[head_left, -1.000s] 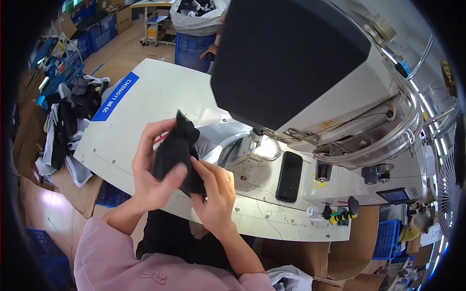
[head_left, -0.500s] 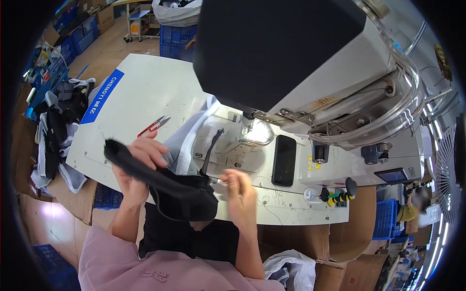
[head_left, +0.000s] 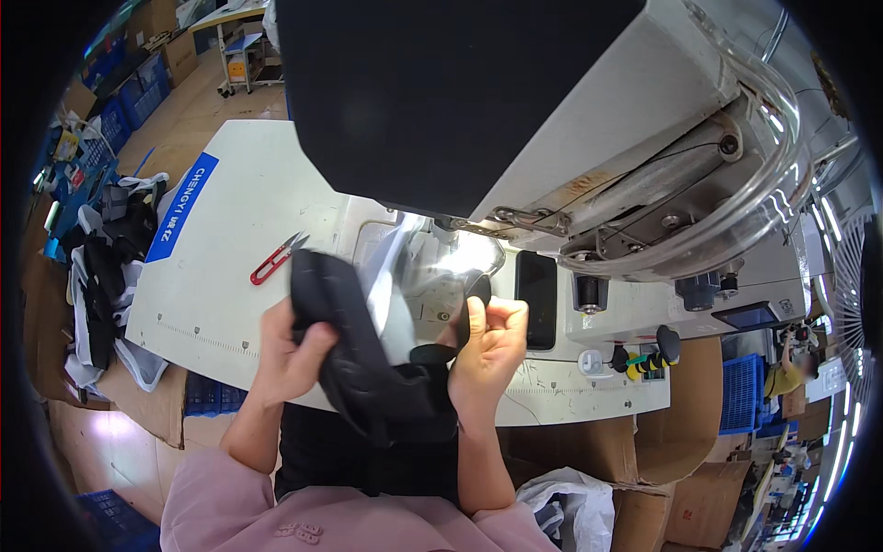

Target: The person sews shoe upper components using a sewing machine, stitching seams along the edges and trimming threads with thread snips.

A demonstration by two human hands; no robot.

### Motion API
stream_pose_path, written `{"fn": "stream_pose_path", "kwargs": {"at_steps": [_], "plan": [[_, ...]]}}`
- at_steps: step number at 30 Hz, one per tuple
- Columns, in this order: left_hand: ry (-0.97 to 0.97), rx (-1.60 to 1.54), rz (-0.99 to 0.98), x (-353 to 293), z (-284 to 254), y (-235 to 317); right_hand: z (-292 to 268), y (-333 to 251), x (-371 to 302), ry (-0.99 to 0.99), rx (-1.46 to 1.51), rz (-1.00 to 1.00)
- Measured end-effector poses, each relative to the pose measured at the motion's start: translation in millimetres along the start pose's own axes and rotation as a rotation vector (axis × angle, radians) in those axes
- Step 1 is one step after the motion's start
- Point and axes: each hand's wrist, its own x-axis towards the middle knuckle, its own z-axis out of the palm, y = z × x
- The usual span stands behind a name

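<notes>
My left hand (head_left: 296, 354) is closed on a curved black padded fabric piece (head_left: 345, 317), thumb on its near face. The piece stands up in front of my body, its lower end smeared by motion. A pale grey and white panel (head_left: 394, 322) stretches from behind it toward the sewing machine's lit needle area. My right hand (head_left: 492, 350) pinches a narrow black strap (head_left: 475, 293) that seems to belong to the same piece. Red-handled thread snips (head_left: 274, 262) lie on the white table (head_left: 230, 313), left of the work.
The sewing machine head (head_left: 589, 138) looms over the table's middle and right. A dark phone (head_left: 535, 299) lies beside the needle area. Black and white fabric pieces (head_left: 101, 276) are heaped at the left. Cardboard boxes (head_left: 676, 414) and a white plastic bag (head_left: 579, 501) sit below right.
The black piece has swung more upright and shifted right. My right hand has moved up and right, now lifting the strap end. The head view has shifted slightly.
</notes>
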Motion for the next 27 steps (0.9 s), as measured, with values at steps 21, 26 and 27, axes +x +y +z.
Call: {"fn": "stream_pose_path", "kwargs": {"at_steps": [21,26,27], "plan": [[-0.15,0.145,-0.149,45,40,12,-17,-6,25,-0.116,-0.277,-0.147],[-0.14,0.145,-0.141,46,41,13,-16,-4,25,-0.076,-0.337,-0.129],[-0.141,0.144,-0.14,47,41,12,-14,-7,25,-0.073,-0.326,-0.137]]}}
